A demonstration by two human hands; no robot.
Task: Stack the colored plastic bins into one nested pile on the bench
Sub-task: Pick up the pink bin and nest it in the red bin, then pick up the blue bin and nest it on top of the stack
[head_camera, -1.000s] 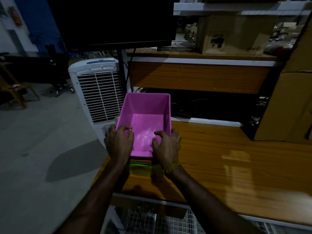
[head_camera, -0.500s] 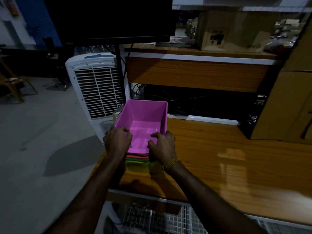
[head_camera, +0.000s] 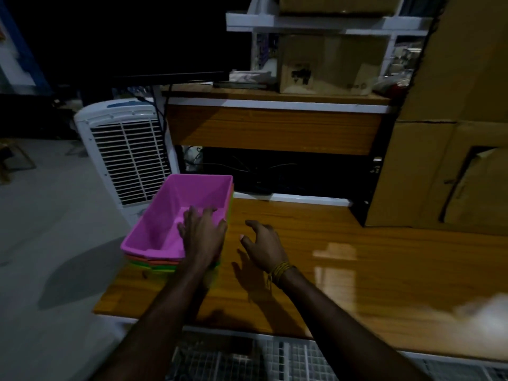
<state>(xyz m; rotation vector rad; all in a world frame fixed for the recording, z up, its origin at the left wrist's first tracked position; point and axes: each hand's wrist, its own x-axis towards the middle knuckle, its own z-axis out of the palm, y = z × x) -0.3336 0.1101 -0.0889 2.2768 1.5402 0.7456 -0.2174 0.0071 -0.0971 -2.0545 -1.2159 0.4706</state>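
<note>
A pink bin (head_camera: 189,199) sits nested on top of a pile at the left end of the wooden bench (head_camera: 343,257). Orange and green bin rims (head_camera: 154,264) show beneath its near edge. My left hand (head_camera: 202,233) lies over the pink bin's near right corner, fingers spread and resting on the rim. My right hand (head_camera: 264,244) hovers just right of the pile above the bench, fingers apart, holding nothing. A yellow thread band circles my right wrist.
A white air cooler (head_camera: 123,152) stands on the floor left of the bench. A raised wooden shelf (head_camera: 275,127) runs behind, with a cardboard box (head_camera: 324,64) on it. Large cardboard boxes (head_camera: 450,149) fill the right side. A dark monitor (head_camera: 137,37) hangs at upper left.
The pink bin has gone down fully into the pile. My right hand has let go and moved off to the right; my left hand shifted to the bin's right corner.
</note>
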